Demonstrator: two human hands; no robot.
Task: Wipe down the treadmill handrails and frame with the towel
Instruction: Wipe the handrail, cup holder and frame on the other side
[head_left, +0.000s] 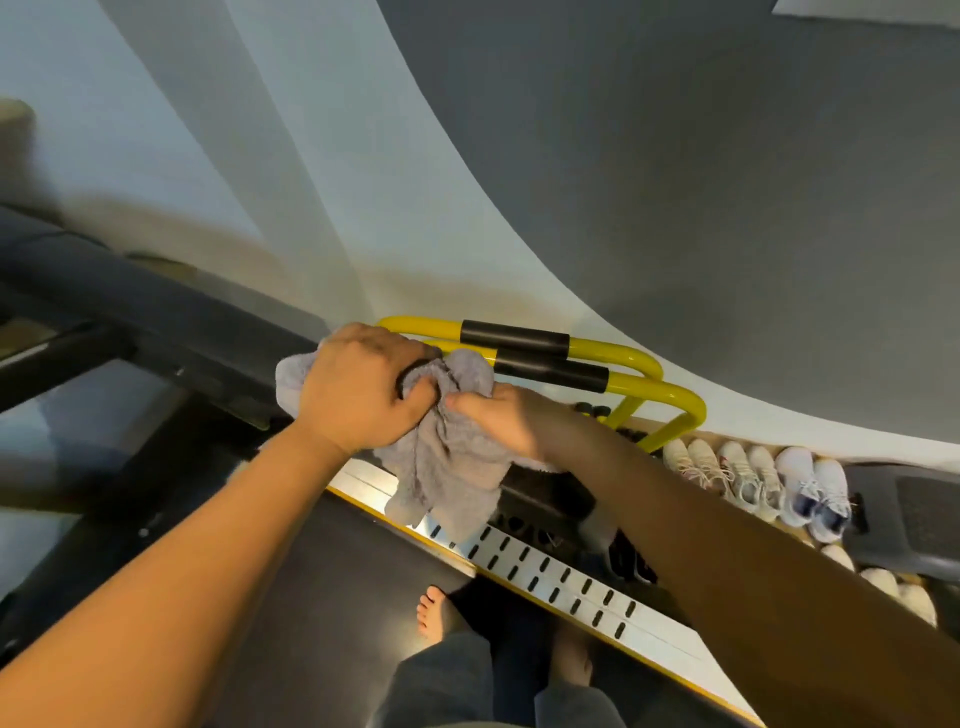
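Left hand (363, 387) curled tight round the towel (447, 467), wrapping it on a dark bar so cloth hugs it. Right hand (501, 423) pinches a fold (prob. gathering slack). Towel's beside the yellow handrail (618, 353), its tail hanging over the side frame (571, 577).

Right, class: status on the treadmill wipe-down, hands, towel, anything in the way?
Left hand grips towel at yellow handrail. Right hand pinches the bunched cloth. Rail ahead unobstructed.

Dim, warm light — edges bowed, left side blurred.
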